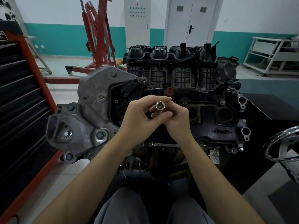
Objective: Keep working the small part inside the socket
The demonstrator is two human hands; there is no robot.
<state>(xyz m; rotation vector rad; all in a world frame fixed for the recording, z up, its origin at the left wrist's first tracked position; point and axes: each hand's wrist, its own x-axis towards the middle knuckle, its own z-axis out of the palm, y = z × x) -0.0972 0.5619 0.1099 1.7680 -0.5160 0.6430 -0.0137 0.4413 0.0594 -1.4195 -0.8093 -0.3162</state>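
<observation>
**Both hands on a socket above the engine**

The left hand [139,117] and right hand [176,117] meet over the middle of the engine [210,110], each grip clamped on a chrome socket [160,108]. The socket's square drive hole faces up toward the camera, with fingers curled round its barrel from both sides. A grey metal bracket [90,113] sits at the engine's left end and the black intake manifold [171,62] along its far edge. A red tool chest [24,102] stands on the left, a red engine hoist [97,38] far behind.
</observation>
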